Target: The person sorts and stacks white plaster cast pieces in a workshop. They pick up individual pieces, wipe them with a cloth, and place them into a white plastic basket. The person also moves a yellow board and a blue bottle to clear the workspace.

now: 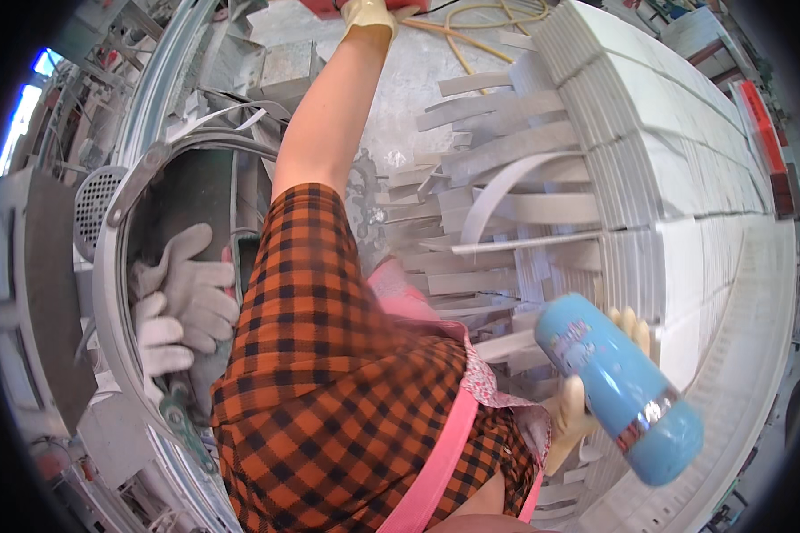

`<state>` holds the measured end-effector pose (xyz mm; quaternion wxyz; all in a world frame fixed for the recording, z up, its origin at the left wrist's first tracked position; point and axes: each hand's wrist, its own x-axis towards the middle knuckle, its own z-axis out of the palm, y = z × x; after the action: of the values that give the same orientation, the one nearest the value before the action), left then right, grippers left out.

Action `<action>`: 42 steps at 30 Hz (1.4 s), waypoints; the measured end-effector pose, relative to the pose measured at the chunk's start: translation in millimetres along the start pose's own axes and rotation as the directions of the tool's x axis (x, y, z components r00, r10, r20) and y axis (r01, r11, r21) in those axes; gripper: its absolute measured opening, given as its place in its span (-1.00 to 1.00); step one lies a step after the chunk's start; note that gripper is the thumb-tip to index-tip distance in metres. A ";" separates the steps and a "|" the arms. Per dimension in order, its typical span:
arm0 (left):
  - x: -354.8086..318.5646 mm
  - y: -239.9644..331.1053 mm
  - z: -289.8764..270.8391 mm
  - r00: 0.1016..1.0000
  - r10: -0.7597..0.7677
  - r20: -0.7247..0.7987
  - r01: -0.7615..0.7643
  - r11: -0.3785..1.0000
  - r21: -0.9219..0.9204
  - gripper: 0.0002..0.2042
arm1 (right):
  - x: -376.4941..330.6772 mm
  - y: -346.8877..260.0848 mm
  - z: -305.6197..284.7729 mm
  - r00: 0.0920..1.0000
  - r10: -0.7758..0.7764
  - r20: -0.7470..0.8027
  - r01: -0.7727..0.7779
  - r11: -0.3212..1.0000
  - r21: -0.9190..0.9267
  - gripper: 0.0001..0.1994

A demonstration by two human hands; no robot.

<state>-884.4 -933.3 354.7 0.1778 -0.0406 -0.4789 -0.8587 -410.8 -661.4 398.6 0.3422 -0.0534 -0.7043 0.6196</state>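
Note:
In my right hand (571,416), which wears a cream-coloured glove, is a light blue bottle (606,373) with a printed pattern and a shiny metal band. The fingers are wrapped round it from behind, and the bottle tilts at the lower right. My left arm, in an orange and black checked sleeve, stretches far forward. At its end my gloved left hand (369,12) meets a red object (324,5) at the top edge. Its fingers are largely cut off there, so its grip does not show.
Stacked white blocks (658,133) rise along the right, with many pale strips (516,169) jutting leftward. Grey work gloves (191,289) lie inside a round-rimmed metal holder (111,266) at the left. A yellow hose (458,49) curls over the floor ahead. A pink apron strap (436,462) crosses my body.

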 end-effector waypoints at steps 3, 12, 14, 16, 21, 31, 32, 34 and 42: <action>30.1 -21.7 2.4 0.993 0.019 0.114 -0.026 0.998 0.060 -0.69 | 10.7 -1.3 9.6 0.995 -0.004 -0.099 -0.004 0.997 -0.073 0.02; -1.0 -231.1 154.1 0.955 -0.289 -0.069 0.165 0.709 -0.686 -0.67 | 109.7 66.7 -57.3 0.973 0.061 -0.224 -0.109 0.971 -0.211 -0.04; -40.8 -261.8 193.1 0.962 -0.239 -0.129 0.124 0.809 -0.575 -0.60 | 133.8 87.0 -77.4 0.978 0.058 -0.202 -0.107 0.965 -0.240 -0.04; -74.9 -281.7 223.7 0.924 -0.296 -0.241 0.165 0.879 -0.447 -0.53 | 154.7 108.3 -92.0 0.984 0.054 -0.167 -0.098 0.959 -0.267 -0.04; -97.0 -318.5 231.9 0.788 -0.484 -0.381 0.421 0.875 -0.240 -0.43 | 168.7 135.0 -88.1 0.984 0.044 -0.173 -0.103 0.934 -0.343 -0.04; -122.0 -323.3 195.9 0.968 -0.210 -0.139 0.185 0.966 -0.178 -0.53 | 131.2 144.4 -89.2 0.918 0.003 -0.397 -0.142 0.936 -0.322 -0.04; -105.7 -317.7 189.9 0.971 -0.219 -0.098 0.212 0.974 -0.079 -0.56 | 127.2 146.2 -90.5 0.898 -0.002 -0.440 -0.146 0.942 -0.303 -0.04; -91.4 -302.3 177.2 0.984 -0.172 0.048 0.175 0.981 -0.079 -0.52 | 118.5 149.3 -91.8 0.863 -0.019 -0.504 -0.143 0.949 -0.280 -0.04; -51.7 -276.1 196.4 0.924 -0.344 0.169 0.342 0.939 0.044 -0.67 | 126.9 160.1 -76.5 0.765 -0.038 -0.642 -0.175 0.948 -0.265 -0.07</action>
<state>-950.9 -623.1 224.9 -0.0175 -0.0300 -0.4981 -0.8664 -521.2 -497.8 305.6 0.5257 -0.3399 -0.6309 0.4582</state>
